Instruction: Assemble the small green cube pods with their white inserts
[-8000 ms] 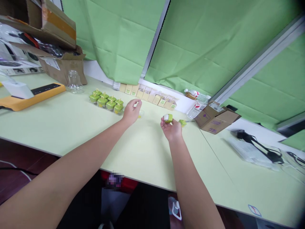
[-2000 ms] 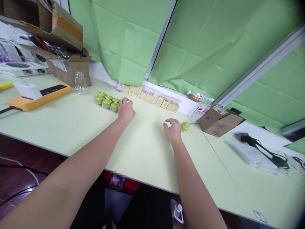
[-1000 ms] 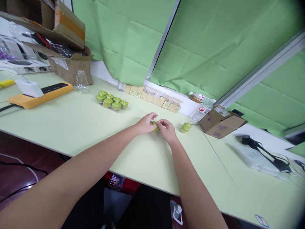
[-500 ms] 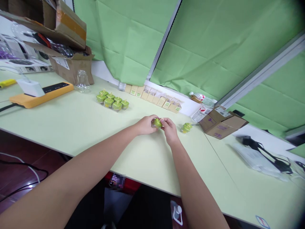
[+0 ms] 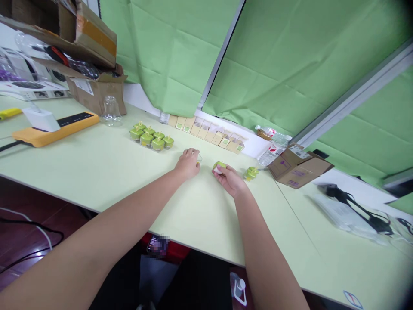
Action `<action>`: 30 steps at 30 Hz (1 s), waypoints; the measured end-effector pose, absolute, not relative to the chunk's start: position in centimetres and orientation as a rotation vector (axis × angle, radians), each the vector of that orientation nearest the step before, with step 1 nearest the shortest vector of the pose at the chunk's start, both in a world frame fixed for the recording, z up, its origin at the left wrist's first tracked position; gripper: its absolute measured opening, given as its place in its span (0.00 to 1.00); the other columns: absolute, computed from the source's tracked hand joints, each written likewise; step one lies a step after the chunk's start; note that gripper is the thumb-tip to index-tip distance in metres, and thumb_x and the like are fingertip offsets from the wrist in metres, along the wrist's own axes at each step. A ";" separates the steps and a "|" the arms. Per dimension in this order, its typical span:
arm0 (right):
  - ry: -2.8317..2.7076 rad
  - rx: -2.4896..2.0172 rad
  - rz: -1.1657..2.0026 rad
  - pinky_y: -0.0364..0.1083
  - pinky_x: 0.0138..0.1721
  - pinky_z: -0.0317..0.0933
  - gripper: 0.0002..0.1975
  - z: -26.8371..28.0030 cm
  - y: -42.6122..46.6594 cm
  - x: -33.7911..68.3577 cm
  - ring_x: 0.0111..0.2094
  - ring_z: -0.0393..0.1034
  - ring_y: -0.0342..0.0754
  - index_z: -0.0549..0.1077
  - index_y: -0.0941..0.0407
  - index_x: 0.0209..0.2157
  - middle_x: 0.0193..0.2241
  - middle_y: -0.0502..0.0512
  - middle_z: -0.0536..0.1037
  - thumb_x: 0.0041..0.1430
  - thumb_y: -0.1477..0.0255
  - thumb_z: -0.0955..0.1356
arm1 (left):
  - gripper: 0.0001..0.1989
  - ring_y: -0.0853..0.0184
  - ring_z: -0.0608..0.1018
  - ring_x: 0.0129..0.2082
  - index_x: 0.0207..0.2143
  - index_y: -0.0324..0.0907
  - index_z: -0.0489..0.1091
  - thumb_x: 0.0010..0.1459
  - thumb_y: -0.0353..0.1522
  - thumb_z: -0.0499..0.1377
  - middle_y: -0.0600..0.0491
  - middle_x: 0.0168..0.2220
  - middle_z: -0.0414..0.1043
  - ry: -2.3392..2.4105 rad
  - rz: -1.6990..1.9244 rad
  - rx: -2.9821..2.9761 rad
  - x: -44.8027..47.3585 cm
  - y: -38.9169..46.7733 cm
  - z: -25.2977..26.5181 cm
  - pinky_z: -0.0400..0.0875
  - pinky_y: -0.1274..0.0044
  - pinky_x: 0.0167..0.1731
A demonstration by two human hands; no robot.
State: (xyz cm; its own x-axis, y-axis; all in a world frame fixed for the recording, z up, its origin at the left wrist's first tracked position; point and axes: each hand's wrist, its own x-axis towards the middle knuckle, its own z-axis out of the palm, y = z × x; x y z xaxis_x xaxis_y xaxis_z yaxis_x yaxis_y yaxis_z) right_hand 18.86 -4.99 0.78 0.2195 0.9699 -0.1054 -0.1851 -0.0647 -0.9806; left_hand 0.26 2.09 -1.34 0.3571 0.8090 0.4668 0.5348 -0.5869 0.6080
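My left hand (image 5: pixel 188 163) is closed around a small clear cup (image 5: pixel 199 159), mostly hidden by the fingers, just above or on the table. A hand's width to the right, my right hand (image 5: pixel 229 177) pinches a green lid (image 5: pixel 219 165) with a pale underside. Beyond my left hand stands a group of several small clear cups with green lids (image 5: pixel 151 137). A few similar green-lidded cups (image 5: pixel 251 173) sit close to the right of my right hand.
Small cardboard boxes (image 5: pixel 211 132) line the wall. A yellow power strip (image 5: pixel 69 125) and a clear glass jar (image 5: pixel 111 113) are on the left. Plastic bottles (image 5: pixel 272 148) and a cardboard carton (image 5: pixel 298 165) stand at the right. The table's front edge (image 5: pixel 200 247) runs below my arms.
My hands have moved apart. The green lid has come off the cup: it is in my right hand, and the cup stays with my left, which shifted left.
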 end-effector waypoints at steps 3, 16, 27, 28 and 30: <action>-0.865 -1.253 1.264 0.44 0.34 0.72 0.10 1.4 -5.5 18.3 0.32 0.72 0.45 0.73 0.54 0.34 0.33 0.55 0.78 0.52 0.67 0.75 | 0.26 0.50 0.60 0.62 0.56 0.39 0.64 0.52 0.25 0.56 0.40 0.60 0.61 0.948 1.185 2.432 0.2 0.9 -0.2 0.57 0.58 0.61; -1.115 -1.260 1.416 0.40 0.26 0.59 0.15 1.7 -6.2 17.6 0.25 0.64 0.40 0.69 0.52 0.37 0.27 0.46 0.70 0.54 0.59 0.73 | 0.23 0.60 0.73 0.51 0.53 0.43 0.69 0.54 0.25 0.53 0.47 0.51 0.70 0.493 1.086 2.369 0.8 -1.0 0.7 0.69 0.70 0.53; -1.092 -1.262 1.386 0.41 0.24 0.53 0.13 1.6 -6.0 17.0 0.22 0.59 0.40 0.67 0.52 0.34 0.23 0.44 0.66 0.51 0.63 0.72 | 0.23 0.62 0.74 0.52 0.52 0.43 0.70 0.56 0.24 0.50 0.47 0.54 0.69 0.472 1.079 2.304 1.4 -1.4 0.7 0.69 0.71 0.53; -1.083 -1.269 1.380 0.41 0.24 0.53 0.12 1.6 -6.0 17.0 0.22 0.58 0.40 0.67 0.52 0.34 0.23 0.44 0.66 0.51 0.64 0.72 | 0.23 0.62 0.74 0.52 0.53 0.43 0.70 0.56 0.24 0.50 0.47 0.55 0.69 0.471 1.080 2.300 1.5 -1.4 0.7 0.69 0.71 0.53; -1.070 -1.293 1.366 0.41 0.24 0.52 0.11 1.6 -5.9 17.0 0.22 0.57 0.40 0.67 0.52 0.34 0.23 0.44 0.66 0.50 0.66 0.70 | 0.23 0.62 0.74 0.52 0.53 0.43 0.70 0.57 0.25 0.50 0.47 0.55 0.69 0.477 1.079 2.290 1.5 -1.4 0.7 0.69 0.71 0.53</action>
State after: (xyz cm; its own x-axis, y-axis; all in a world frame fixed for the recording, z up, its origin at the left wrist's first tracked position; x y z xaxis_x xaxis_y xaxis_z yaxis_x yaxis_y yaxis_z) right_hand 16.99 -5.90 1.61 -0.0027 0.9840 -0.1781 -0.0632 -0.1779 -0.9820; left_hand 1.52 -1.38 0.67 0.6132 0.5280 0.5875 0.0787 -0.7809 0.6197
